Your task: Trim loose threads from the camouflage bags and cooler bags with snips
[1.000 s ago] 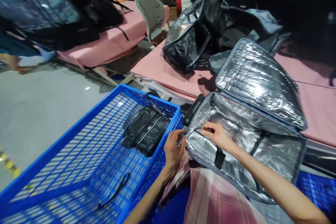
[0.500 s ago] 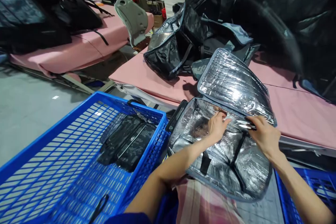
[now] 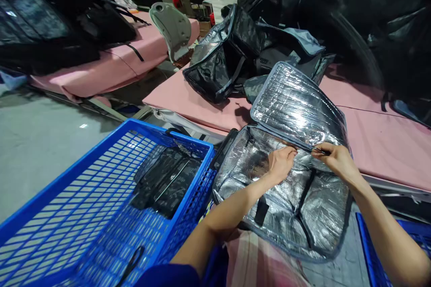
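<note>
An insulated bag [image 3: 323, 206] with a shiny silver lining lies open in front of me, its foil-lined lid [image 3: 296, 98] folded back onto the pink table. My left hand [image 3: 281, 163] reaches inside, its fingertips pinched together close to the hinge seam [image 3: 286, 136]. What they pinch is too small to make out. At the same seam, farther right, my right hand [image 3: 336, 161] is closed around small thread snips [image 3: 321, 151]. Their tips point left towards my left hand and lie against the seam; the rest is hidden by my fingers.
A blue plastic crate [image 3: 111, 175] stands at my left with a dark camouflage bag [image 3: 175, 181] in it. Another blue crate [image 3: 370, 251] is at lower right. An open black bag [image 3: 218, 67] sits on the pink table [image 3: 387, 143]. A grey chair [image 3: 171, 27] stands behind.
My right hand has moved slightly left and up along the seam, bringing the snips closer to my left hand. My left fingertips have closed together and shifted a little right.
</note>
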A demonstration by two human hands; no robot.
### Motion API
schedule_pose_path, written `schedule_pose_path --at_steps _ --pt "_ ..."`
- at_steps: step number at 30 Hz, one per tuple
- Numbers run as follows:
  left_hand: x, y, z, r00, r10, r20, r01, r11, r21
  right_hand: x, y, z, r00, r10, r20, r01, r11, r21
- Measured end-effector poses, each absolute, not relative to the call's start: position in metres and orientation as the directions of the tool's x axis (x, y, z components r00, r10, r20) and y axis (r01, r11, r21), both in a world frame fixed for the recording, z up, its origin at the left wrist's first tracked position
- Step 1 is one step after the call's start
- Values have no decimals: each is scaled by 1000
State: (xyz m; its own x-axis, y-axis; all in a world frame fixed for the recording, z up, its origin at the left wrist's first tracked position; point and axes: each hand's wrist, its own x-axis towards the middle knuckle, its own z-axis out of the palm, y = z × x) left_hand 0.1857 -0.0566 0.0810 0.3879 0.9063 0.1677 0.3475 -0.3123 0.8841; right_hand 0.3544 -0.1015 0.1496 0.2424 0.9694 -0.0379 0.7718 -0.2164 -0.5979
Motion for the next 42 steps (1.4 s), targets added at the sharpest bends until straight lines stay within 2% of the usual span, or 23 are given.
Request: schedule_pose_path --at_steps 2,4,7,9,12,15,19,22,26,31,35,42 --pt "184 -58 82 404 908 111 209 -210 955 353 -101 151 240 970 -47 759 -217 -614" --pt "186 -58 87 412 910 -52 52 34 998 352 -102 151 239 970 -37 755 -209 -622" --pt "191 -52 98 484 820 -305 -147 420 896 352 -102 150 241 970 -13 754 -196 -627" --pt "193 -48 105 520 772 -366 -180 518 836 354 -101 148 243 970 0 759 -191 -623" --pt "191 -46 108 495 796 -349 -177 485 856 355 -103 144 233 972 19 771 -173 -613" --pt "185 -48 101 475 831 -290 -189 418 889 351 -111 140 218 965 148 848 -112 -519" --pt "179 -51 92 487 826 -283 -213 427 879 338 -126 142 94 907 410 990 -41 -138" --pt "177 -51 93 486 816 -313 -202 453 868 333 -133 145 -48 882 469 993 -9 118" --pt "175 -53 97 496 812 -306 -181 442 879 331 -130 147 -261 842 473 943 118 312" --pt "176 -58 95 508 831 -226 -184 361 914 320 -121 154 -484 687 542 835 176 522" --pt "178 -61 97 497 840 -217 -181 345 921 312 -118 162 -546 634 548 791 174 587" --pt "176 -62 103 496 832 -247 -203 388 899 314 -114 165 -529 680 509 802 203 562"
